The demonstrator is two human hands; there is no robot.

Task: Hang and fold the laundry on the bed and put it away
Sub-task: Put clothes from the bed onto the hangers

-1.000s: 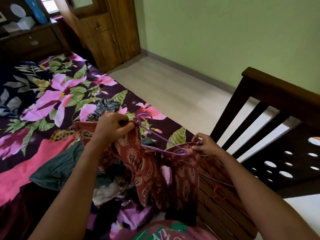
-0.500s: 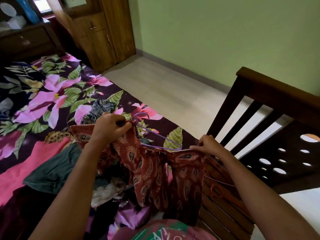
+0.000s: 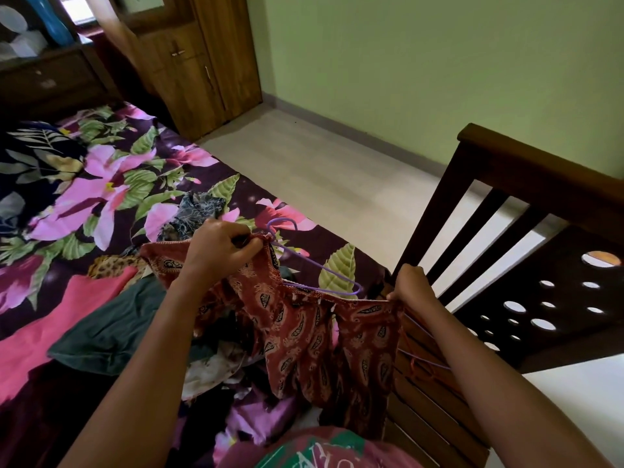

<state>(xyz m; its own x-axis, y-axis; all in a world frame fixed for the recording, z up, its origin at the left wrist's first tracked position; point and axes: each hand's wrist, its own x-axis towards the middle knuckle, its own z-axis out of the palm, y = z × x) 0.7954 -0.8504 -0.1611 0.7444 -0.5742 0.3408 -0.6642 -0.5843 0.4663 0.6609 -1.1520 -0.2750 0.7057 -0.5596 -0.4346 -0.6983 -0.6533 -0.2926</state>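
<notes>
A red paisley-print garment (image 3: 314, 336) hangs between my hands above the bed. My left hand (image 3: 221, 246) grips its top edge close to the hook of a purple wire hanger (image 3: 310, 265). My right hand (image 3: 410, 287) pinches the garment's other top corner next to the footboard. The hanger's lower bar runs along the garment's upper edge, with its far end partly inside the cloth. Under the garment lies a heap of laundry: a pink piece (image 3: 40, 332), a dark green piece (image 3: 111, 329) and a dark patterned piece (image 3: 197, 211).
The bed has a floral sheet (image 3: 101, 184). A dark wooden footboard (image 3: 526, 251) with slats and round holes stands at the right, with more hangers (image 3: 423, 364) lying on its slats. A wooden wardrobe (image 3: 196, 62) stands at the far end. Bare pale floor (image 3: 331, 170) runs beside the bed.
My right hand has drawn the garment's corner further right over the hanger's end, so less purple wire shows. My left hand has kept its grip by the hook.
</notes>
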